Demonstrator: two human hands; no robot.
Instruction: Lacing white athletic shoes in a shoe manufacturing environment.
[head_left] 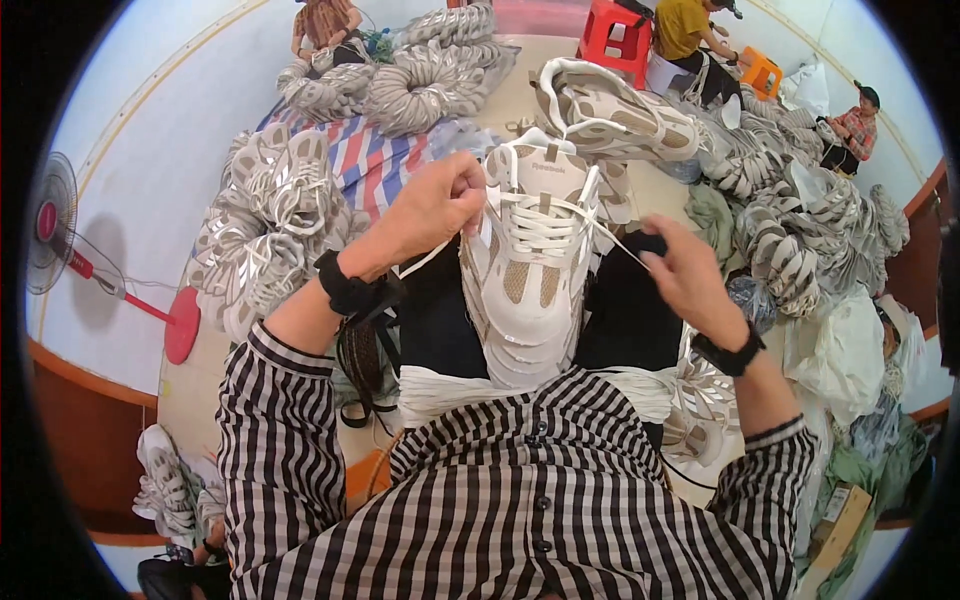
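Note:
A stack of nested shoe uppers (pixel 540 290), white and beige with tan mesh, rests between my thighs with the toes towards me. Cream shoelace (pixel 542 228) crosses the top upper in several rows. At the upper's left edge, my left hand (pixel 430 210) has its fingers closed on one lace near the eyelets, and a loose length hangs below it. To the right, my right hand (pixel 690 275) pinches the other lace, which runs taut from the upper. Across my lap lies a bundle of cream laces (pixel 450 393), partly covered by the uppers and my shirt.
More uppers (pixel 625 115) lie just beyond my knees. Piles of uppers stand left (pixel 275 225) and right (pixel 770 220). A pink-based fan (pixel 182 325) stands at left. Co-workers sit at the back near a red stool (pixel 612 45) and an orange stool (pixel 762 73). Striped sheeting (pixel 375 170) covers some floor.

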